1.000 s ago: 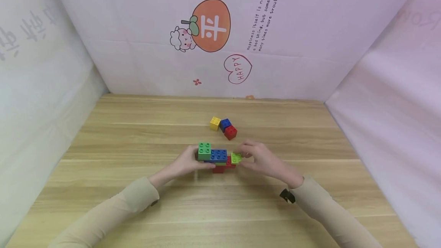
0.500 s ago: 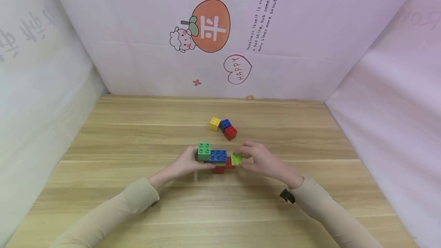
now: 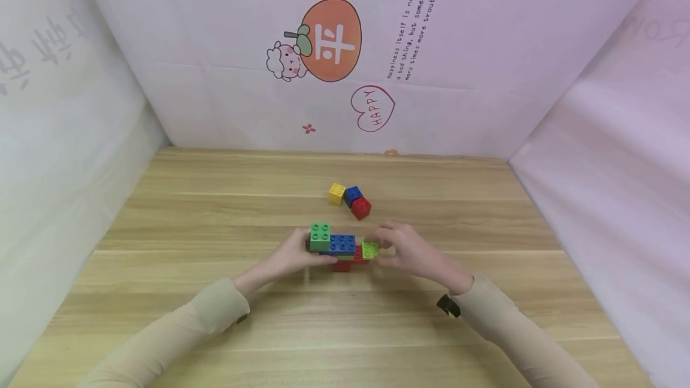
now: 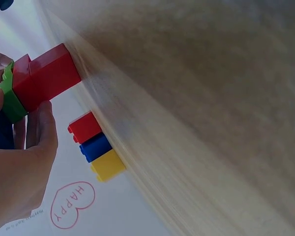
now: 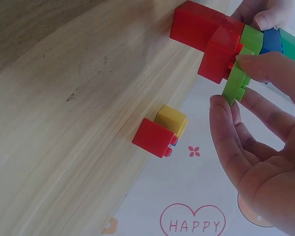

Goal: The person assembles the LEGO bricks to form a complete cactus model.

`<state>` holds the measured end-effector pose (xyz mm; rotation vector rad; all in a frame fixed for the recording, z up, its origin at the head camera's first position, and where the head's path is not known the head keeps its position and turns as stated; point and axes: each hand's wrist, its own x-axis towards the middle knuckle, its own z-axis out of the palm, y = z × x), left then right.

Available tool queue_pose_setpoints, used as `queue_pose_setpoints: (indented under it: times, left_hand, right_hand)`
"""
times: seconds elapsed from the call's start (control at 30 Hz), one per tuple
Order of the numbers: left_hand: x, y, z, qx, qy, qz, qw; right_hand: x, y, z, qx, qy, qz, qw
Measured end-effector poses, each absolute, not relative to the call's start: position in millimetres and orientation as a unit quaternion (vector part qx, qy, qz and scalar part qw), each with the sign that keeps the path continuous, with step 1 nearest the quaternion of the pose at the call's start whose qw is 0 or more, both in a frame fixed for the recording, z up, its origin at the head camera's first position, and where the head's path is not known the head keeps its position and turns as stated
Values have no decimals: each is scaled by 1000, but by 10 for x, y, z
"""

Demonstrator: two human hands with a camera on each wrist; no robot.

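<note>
A stack of toy building bricks stands on the wooden table, red at the bottom, then a light green layer, a blue brick [image 3: 342, 244] and a green brick [image 3: 320, 237] on top at the left. My left hand [image 3: 293, 253] grips the stack from its left side, thumb in front. On the right, my right hand [image 3: 406, 248] pinches a flat light green brick [image 5: 232, 84] between thumb and fingers. That piece sits at the studs of a red brick [image 5: 220, 51] jutting out of the stack; whether it is pressed fully down I cannot tell.
Behind the stack lie a yellow brick [image 3: 336, 193], a blue brick [image 3: 353, 195] and a red brick [image 3: 361, 208], close together on the wooden table [image 3: 226, 196]. A white printed cloth [image 3: 232, 94] rises at the back, with white sheets on both sides.
The light green brick and my right hand have shifted very slightly. My left hand keeps its hold on the stack, and the loose bricks stay where they were.
</note>
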<state>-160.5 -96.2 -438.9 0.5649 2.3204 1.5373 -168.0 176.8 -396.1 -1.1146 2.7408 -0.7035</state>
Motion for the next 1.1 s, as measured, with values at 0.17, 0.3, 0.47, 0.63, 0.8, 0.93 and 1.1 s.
queue_pose_setpoints:
  times: [0.17, 0.3, 0.47, 0.63, 0.8, 0.93, 1.1]
  left_hand:
    - [-1606, -964, -4406, 202, 808, 533, 146]
    - [-1607, -962, -4408, 201, 811, 530, 143]
    - [-1599, -957, -4401, 193, 811, 532, 145]
    - [-1590, -956, -4407, 187, 809, 537, 146]
    - [-1597, -961, -4422, 188, 811, 535, 141]
    - [-1601, -961, -4424, 185, 810, 537, 144]
    - [-1597, -957, -4418, 186, 809, 539, 145]
  right_hand:
    - [-1694, 1755, -3949, -367, 900, -229, 57]
    - [-1706, 1749, -3943, -369, 898, -233, 60]
    - [-1712, 1745, -3946, -373, 896, -236, 59]
    - [-1708, 1745, -3948, -376, 893, -240, 59]
    - [-1723, 1748, -3950, -381, 891, -240, 63]
    - [-1728, 1751, -3935, -385, 889, -239, 68]
    - [-1728, 1755, -3925, -390, 888, -234, 70]
